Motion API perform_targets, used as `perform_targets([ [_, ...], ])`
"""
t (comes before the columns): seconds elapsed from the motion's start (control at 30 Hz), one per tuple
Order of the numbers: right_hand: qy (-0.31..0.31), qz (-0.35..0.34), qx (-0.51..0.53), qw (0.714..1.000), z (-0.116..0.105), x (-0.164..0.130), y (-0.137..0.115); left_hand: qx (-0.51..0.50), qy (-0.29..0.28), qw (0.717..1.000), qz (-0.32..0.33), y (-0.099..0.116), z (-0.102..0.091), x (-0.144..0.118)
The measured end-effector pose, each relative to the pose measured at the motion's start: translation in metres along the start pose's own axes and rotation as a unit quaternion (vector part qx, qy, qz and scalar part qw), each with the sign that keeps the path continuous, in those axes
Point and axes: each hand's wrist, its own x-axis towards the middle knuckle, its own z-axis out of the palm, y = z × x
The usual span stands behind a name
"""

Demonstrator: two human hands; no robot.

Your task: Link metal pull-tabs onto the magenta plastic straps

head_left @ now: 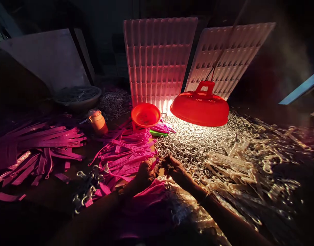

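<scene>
Low in the middle of the frame, the left hand [144, 173] and right hand [173, 168] pinch a pink strap [154, 164] between them, seemingly light, limp and best gripped near its end.

You worked under a bright red round plastic lamp shade [200, 107]. Pink plastic strips [126, 153] lay by shiny silver metal rings [198, 143]. A small orange plastic bowl [146, 115] and an orange bottle [98, 122] sat near white grid-patterned trays [157, 58].
</scene>
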Motion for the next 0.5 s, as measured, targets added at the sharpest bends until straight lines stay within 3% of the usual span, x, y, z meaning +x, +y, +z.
perform_targets([
  [0.07, 0.011, -0.065, -0.049, 0.997, -0.002, 0.003, 0.005, -0.004, -0.011, 1.0, 0.01, 0.004, 0.004, 0.005],
  [0.2, -0.002, -0.097, -0.142, 0.985, -0.003, 0.016, 0.021, -0.029, -0.049, 0.998, -0.022, 0.007, 0.002, 0.018],
  [0.37, 0.031, -0.223, -0.289, 0.931, 0.004, 0.024, 0.023, -0.067, -0.069, 0.992, -0.08, 0.006, -0.017, 0.015],
  [0.43, 0.023, -0.265, -0.297, 0.917, 0.007, 0.026, 0.02, -0.089, -0.073, 0.988, -0.106, 0.004, -0.021, 0.01],
  [0.5, 0.016, -0.258, -0.266, 0.929, 0.009, 0.032, 0.015, -0.124, -0.052, 0.985, -0.11, -0.001, -0.02, 0.009],
])
